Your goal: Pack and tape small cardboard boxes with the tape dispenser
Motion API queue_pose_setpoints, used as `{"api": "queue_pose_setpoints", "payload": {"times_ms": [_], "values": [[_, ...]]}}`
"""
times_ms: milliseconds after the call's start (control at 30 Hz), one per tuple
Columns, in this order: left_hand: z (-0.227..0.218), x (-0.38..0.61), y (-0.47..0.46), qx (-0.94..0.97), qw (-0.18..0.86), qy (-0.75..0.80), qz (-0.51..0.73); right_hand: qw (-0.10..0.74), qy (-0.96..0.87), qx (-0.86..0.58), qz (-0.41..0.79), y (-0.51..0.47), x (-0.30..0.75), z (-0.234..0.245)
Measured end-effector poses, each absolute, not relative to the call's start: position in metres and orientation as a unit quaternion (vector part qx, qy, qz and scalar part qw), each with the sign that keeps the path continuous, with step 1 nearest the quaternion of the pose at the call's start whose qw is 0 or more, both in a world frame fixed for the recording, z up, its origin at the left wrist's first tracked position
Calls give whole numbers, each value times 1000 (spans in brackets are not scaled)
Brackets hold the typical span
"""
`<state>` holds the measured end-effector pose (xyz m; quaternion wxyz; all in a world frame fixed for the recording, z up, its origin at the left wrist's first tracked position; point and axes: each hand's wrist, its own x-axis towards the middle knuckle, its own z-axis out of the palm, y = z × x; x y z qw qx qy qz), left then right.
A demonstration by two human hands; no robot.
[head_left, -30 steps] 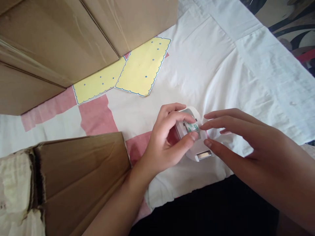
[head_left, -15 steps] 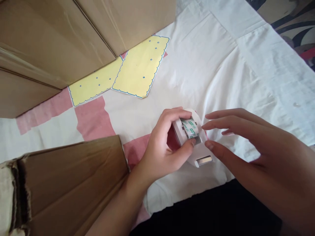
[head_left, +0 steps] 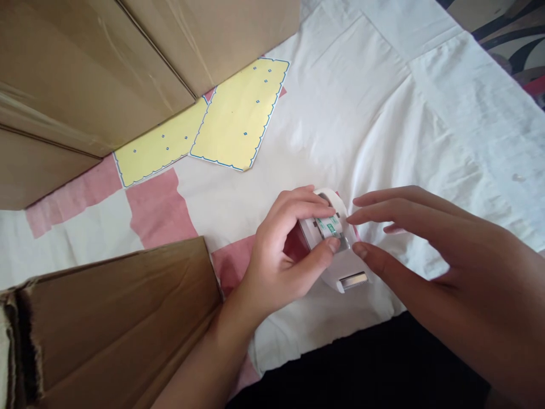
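Note:
A white tape dispenser (head_left: 326, 272) with a serrated metal cutter at its near end rests on the cloth. In it sits a roll of tape (head_left: 330, 227) with green print. My left hand (head_left: 285, 244) is closed over the dispenser's left side. Its thumb lies on the near part of the roll and its fingers curl over the far part. My right hand (head_left: 430, 244) is open on the other side, fingers apart and slightly bent. Those fingertips are at the dispenser's right edge; whether they touch it I cannot tell.
A white cloth (head_left: 323, 113) with pink patches covers the surface. Two yellow cards (head_left: 238, 119) with blue scalloped borders overlap beside a large cardboard box (head_left: 128, 62) at the upper left. Another cardboard box (head_left: 123, 318) with a torn edge stands at the lower left.
My left fingers have shifted across the tape roll, now covering more of its far part. The view has moved slightly. My right hand stays nearly where it was.

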<state>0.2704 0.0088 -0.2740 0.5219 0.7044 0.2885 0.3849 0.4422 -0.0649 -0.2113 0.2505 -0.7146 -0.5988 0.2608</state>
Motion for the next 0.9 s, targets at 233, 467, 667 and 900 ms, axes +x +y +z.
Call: {"api": "queue_pose_setpoints", "payload": {"times_ms": [233, 467, 667, 900], "values": [[-277, 272, 9, 699, 518, 283, 404, 248, -601, -711, 267, -64, 444, -212], [-278, 275, 11, 707, 485, 272, 437, 247, -584, -722, 278, -61, 439, -210], [-276, 280, 5, 684, 498, 322, 424, 251, -548, -741, 296, -61, 429, -211], [-272, 295, -2, 591, 543, 384, 456, 223, -554, -766, 236, -60, 423, -204]]}}
